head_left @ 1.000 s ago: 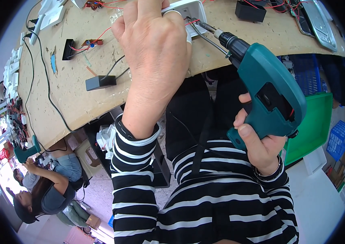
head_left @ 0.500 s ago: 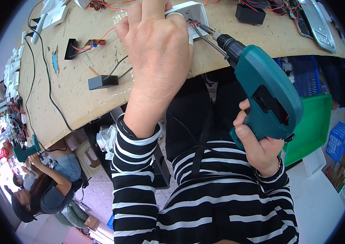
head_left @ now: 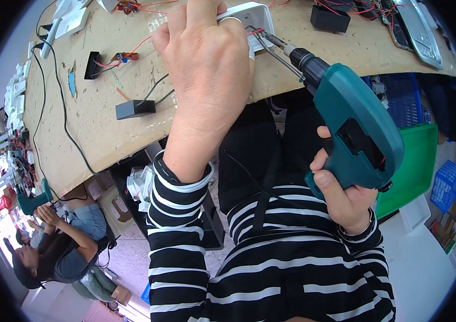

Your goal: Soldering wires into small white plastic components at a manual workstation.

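My left hand is closed on a white plastic housing at the far edge of the view. Its fingertips are mostly hidden behind the back of the hand. In my right hand is a teal power screwdriver, its handle wrapped by the fingers. The tool lies tilted, with its black chuck pointing up and left. Its bit reaches into the open housing, where a red wire and a grey cable pass close by. Whether the tip touches a screw is too small to tell.
On the worn table lie a black box with a cable, a small circuit board and another black box. A green crate stands at the right. At left, a co-worker holds a similar tool.
The power screwdriver in my right hand has shifted slightly right and down. My left hand and the housing have barely moved. The co-worker's hands and head have shifted a little.
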Demonstrator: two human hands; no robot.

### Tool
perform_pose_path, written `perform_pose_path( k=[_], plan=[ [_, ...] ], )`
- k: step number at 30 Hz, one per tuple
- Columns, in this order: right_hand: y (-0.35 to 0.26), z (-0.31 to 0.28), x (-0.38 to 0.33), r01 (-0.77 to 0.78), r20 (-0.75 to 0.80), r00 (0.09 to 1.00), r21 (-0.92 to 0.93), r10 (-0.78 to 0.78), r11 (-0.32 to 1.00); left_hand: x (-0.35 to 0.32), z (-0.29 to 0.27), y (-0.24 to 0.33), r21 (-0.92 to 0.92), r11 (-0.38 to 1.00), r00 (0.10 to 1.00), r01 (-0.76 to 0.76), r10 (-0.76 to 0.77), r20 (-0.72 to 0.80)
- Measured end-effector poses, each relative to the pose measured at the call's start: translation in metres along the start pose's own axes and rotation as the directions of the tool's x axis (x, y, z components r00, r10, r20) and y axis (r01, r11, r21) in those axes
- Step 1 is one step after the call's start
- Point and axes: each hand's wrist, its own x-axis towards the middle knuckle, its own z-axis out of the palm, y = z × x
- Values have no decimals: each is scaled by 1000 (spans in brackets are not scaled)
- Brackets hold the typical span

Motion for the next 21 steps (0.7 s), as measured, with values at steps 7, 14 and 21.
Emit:
perform_pose_path(
  k=[7,14,21],
  plan=[
    [0,1,2,-12,7,1000,-4,12,1000,0,0,1,-17,1000,1000,8,-9,-16],
    [0,-1,2,15,10,1000,-24,-15,1000,1,0,1,-9,1000,1000,10,-10,-5],
    [-2,0,1,21,-11,1000,-25,-21,999,1,0,1,-13,1000,1000,6,-6,-5]
  ],
)
